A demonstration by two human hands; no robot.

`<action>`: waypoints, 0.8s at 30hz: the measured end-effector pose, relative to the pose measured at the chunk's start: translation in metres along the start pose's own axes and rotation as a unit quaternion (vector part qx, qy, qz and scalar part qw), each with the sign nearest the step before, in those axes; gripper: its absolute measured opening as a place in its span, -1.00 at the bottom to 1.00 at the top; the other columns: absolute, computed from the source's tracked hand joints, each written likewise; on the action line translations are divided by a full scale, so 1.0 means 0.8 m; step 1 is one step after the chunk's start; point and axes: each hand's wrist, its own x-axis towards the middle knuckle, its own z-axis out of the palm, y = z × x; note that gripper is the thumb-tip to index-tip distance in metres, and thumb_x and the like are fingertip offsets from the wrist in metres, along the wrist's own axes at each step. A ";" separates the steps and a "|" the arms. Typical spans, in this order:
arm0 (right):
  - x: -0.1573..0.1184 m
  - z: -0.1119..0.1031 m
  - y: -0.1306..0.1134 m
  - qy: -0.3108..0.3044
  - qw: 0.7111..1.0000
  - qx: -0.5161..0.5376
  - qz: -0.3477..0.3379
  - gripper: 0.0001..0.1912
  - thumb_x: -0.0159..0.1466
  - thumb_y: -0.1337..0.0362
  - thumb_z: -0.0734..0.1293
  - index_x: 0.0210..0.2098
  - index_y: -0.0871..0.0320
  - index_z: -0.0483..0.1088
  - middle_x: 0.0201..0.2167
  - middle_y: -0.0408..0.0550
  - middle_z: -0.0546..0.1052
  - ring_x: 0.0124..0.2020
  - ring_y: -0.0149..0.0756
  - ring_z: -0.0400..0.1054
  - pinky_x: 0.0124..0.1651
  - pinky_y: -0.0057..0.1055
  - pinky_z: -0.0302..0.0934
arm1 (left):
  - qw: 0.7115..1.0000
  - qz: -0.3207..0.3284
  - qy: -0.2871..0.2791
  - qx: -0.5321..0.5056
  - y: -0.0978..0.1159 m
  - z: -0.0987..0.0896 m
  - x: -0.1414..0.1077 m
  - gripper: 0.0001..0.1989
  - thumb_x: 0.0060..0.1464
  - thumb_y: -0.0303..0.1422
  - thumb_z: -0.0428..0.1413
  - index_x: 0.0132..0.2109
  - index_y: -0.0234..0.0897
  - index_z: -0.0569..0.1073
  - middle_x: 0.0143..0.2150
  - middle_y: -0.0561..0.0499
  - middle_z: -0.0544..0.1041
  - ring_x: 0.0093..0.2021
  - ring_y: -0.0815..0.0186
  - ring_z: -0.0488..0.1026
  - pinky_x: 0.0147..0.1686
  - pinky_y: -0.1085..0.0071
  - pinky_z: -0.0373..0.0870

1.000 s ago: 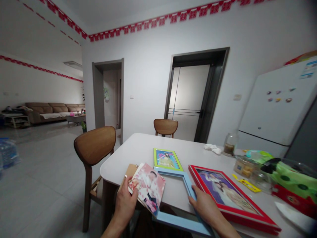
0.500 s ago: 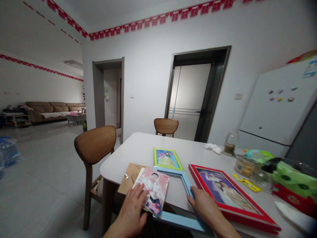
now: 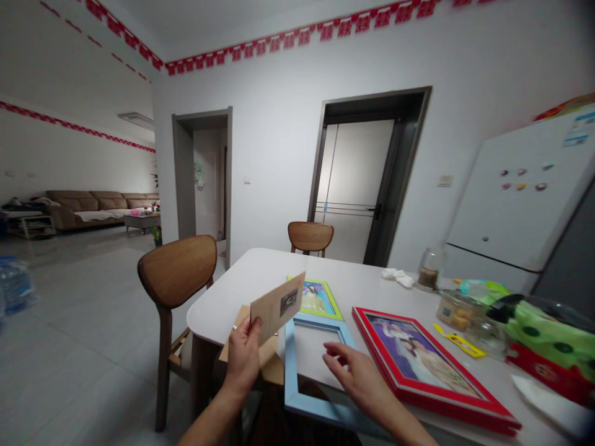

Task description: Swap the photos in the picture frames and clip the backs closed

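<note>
In my left hand [image 3: 245, 353] is a photo print [image 3: 274, 306], gripped at its lower left edge and held tilted above the table. Its plain pale back with a small dark printed patch faces me. My right hand [image 3: 353, 375] hovers over the right part of an empty light-blue picture frame [image 3: 291, 371], fingers apart and holding nothing. The blue frame lies at the table's near edge, partly overhanging it. A brown backing board [image 3: 227, 350] with metal clips shows partly behind my left hand. Beyond the blue frame lies a green picture frame [image 3: 335, 302], partly covered by the print.
On the right lies a large red picture frame [image 3: 483, 402] with a couple's photo. Beyond it are a yellow tool [image 3: 465, 345], clear food containers [image 3: 458, 310], a glass jar [image 3: 428, 272] and crumpled tissue [image 3: 397, 277]. Wooden chairs [image 3: 179, 272] stand at the table [image 3: 260, 266].
My left hand has picked up the photo print from the backing board and turned its back toward me. My right hand has let go of the blue frame's side and moved left.
</note>
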 end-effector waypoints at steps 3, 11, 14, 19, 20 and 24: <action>0.001 0.017 -0.023 -0.043 0.960 0.261 0.091 -0.55 0.11 0.08 0.10 -0.14 0.26 0.25 -0.28 0.11 0.46 -0.36 -0.26 0.37 -0.33 -0.32 0.24 | 0.979 -0.079 0.008 -0.190 -0.004 0.035 -0.014 -0.56 -0.09 -0.09 0.05 -0.20 -0.40 0.40 -0.31 -0.12 0.52 -0.21 0.14 0.42 -0.19 0.29 0.32; 0.025 -0.007 0.019 0.075 0.917 0.362 0.152 -0.61 0.04 0.16 0.13 -0.15 0.16 0.24 -0.43 -0.08 0.51 -0.45 -0.29 0.39 -0.46 -0.43 0.23 | 0.977 -0.133 -0.059 -0.156 -0.032 0.060 -0.048 -0.47 -0.15 -0.18 0.12 -0.05 -0.44 0.29 -0.10 -0.24 0.42 -0.07 0.11 0.34 -0.10 0.28 0.25; 0.033 -0.024 0.044 0.058 0.939 0.290 0.174 -0.66 0.01 0.23 0.14 -0.25 0.23 0.33 -0.56 -0.05 0.51 -0.53 -0.29 0.38 -0.50 -0.44 0.21 | 0.992 -0.091 -0.083 0.020 -0.033 0.042 -0.047 -0.46 -0.18 -0.36 0.11 0.02 -0.38 0.24 0.02 -0.20 0.32 0.03 0.14 0.24 0.01 0.30 0.14; 0.042 -0.020 0.062 0.042 0.966 0.176 0.183 -0.71 0.00 0.29 0.13 -0.38 0.26 0.41 -0.62 -0.04 0.49 -0.53 -0.29 0.38 -0.51 -0.48 0.17 | 0.921 -0.036 -0.253 0.293 -0.026 0.028 -0.061 -0.44 -0.27 -0.48 0.14 -0.01 -0.37 0.27 0.12 -0.21 0.19 0.12 0.13 0.08 0.10 0.28 -0.03; 0.044 -0.016 0.064 0.040 0.970 0.156 0.182 -0.70 0.00 0.30 0.12 -0.39 0.25 0.42 -0.61 -0.03 0.50 -0.51 -0.29 0.39 -0.50 -0.49 0.17 | 0.903 -0.029 -0.285 0.321 -0.024 0.028 -0.064 -0.42 -0.29 -0.47 0.17 -0.01 -0.38 0.27 0.13 -0.23 0.15 0.13 0.12 0.06 0.11 0.27 -0.04; 0.051 -0.003 0.066 0.036 0.980 0.081 0.177 -0.65 0.04 0.32 0.05 -0.38 0.28 0.42 -0.54 0.01 0.51 -0.42 -0.29 0.40 -0.46 -0.51 0.17 | 0.855 -0.002 -0.353 0.380 -0.018 0.028 -0.067 -0.47 -0.30 -0.47 0.21 -0.08 -0.34 0.30 0.16 -0.18 0.11 0.16 0.16 0.00 0.11 0.29 -0.05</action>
